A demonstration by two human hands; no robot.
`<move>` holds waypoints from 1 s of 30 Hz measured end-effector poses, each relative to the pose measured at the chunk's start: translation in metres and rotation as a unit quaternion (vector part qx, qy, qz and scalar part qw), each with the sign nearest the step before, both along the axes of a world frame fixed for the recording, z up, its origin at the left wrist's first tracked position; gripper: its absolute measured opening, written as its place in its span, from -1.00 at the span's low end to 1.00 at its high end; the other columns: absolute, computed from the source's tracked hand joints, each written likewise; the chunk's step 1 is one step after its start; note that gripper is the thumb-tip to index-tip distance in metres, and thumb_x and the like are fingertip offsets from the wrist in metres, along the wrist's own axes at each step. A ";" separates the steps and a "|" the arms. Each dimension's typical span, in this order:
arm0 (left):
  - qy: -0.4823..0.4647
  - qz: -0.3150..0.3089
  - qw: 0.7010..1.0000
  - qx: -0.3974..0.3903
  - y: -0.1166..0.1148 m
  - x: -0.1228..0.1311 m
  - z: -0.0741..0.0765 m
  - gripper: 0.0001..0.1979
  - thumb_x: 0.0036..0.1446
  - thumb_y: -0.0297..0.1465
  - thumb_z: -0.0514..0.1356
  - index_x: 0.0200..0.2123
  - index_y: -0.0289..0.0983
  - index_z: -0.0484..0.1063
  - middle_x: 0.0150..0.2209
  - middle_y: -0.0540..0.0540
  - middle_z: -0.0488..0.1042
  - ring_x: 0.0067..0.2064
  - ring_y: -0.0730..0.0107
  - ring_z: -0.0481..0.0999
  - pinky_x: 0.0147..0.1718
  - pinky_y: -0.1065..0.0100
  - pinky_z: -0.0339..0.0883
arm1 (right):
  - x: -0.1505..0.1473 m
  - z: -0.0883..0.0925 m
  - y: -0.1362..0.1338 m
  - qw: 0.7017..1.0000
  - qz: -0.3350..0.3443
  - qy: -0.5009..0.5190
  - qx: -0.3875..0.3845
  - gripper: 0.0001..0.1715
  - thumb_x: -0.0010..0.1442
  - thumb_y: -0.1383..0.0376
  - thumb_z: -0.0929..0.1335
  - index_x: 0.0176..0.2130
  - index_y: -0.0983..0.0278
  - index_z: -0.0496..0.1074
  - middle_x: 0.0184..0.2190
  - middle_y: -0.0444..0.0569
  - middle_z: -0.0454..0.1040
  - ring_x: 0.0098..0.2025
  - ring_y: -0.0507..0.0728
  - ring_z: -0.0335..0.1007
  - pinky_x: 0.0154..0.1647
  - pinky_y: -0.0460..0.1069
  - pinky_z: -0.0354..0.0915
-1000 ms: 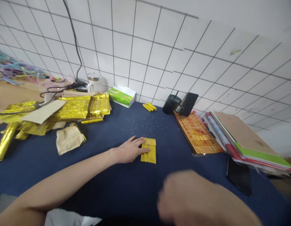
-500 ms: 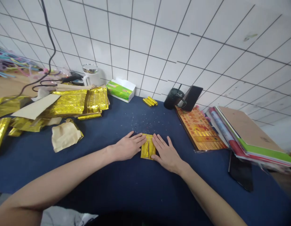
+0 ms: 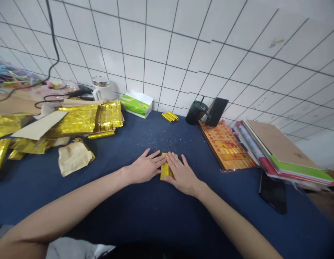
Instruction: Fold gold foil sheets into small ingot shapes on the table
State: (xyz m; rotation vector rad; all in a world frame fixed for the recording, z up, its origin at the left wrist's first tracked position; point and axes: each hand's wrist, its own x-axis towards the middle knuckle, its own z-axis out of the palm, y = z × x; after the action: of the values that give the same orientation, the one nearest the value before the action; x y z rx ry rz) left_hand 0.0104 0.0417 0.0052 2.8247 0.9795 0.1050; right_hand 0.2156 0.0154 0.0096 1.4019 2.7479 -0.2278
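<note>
A small folded piece of gold foil (image 3: 166,169) lies on the dark blue table cover (image 3: 123,205), mid-table. My left hand (image 3: 144,167) presses against its left side, with the fingers spread and the fingertips on its edge. My right hand (image 3: 181,174) lies over its right part and hides much of the foil. The two hands nearly meet across the piece. Its underside cannot be seen.
Left stand gold foil sheets (image 3: 77,121), a cardboard sheet (image 3: 40,125) and crumpled brown paper (image 3: 74,157). Small gold folds (image 3: 168,116) lie by the tiled wall. Right are printed gold sheets (image 3: 226,147), stacked folders (image 3: 280,151) and a black phone (image 3: 273,190).
My right hand has moved in from the lower right, from a blur to resting on the foil. Both hands have closed in, covering more of the piece.
</note>
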 end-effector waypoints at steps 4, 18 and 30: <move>-0.008 0.003 1.000 0.002 0.001 -0.001 -0.003 -0.54 0.22 -0.28 -0.08 0.18 -0.21 0.04 0.22 -0.08 0.07 0.24 0.15 -0.04 0.15 -0.01 -0.26 | 0.018 -0.007 -0.004 1.000 -0.012 -0.012 0.003 -0.16 0.19 -0.11 -0.01 0.25 0.36 -0.15 0.27 0.12 -0.15 0.29 0.19 -0.36 0.22 0.27 -0.34; -0.004 -0.003 1.000 0.017 -0.002 0.005 0.002 -0.59 0.21 -0.37 -0.09 0.13 -0.25 0.12 0.20 -0.11 0.11 0.26 0.19 -0.08 0.16 0.02 -0.29 | 0.019 -0.001 -0.007 1.000 -0.018 -0.006 -0.012 -0.16 0.19 -0.12 -0.03 0.25 0.35 -0.16 0.27 0.08 -0.19 0.29 0.20 -0.33 0.20 0.33 -0.35; 0.010 -0.035 0.998 -0.047 0.002 0.016 0.002 -0.16 0.08 0.10 -0.17 0.25 -0.37 -0.22 0.27 -0.24 -0.24 0.28 0.16 -0.25 0.17 0.06 -0.38 | 0.021 -0.004 -0.006 1.000 -0.016 0.003 -0.001 -0.17 0.18 -0.12 0.00 0.25 0.30 -0.22 0.27 0.07 -0.16 0.28 0.21 -0.31 0.19 0.35 -0.33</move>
State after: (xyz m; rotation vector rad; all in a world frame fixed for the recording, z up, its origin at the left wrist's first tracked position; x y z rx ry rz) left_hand 0.0262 0.0439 0.0070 2.7763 0.8655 0.0215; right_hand 0.2367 0.0097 0.0055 1.4469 2.7319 -0.2374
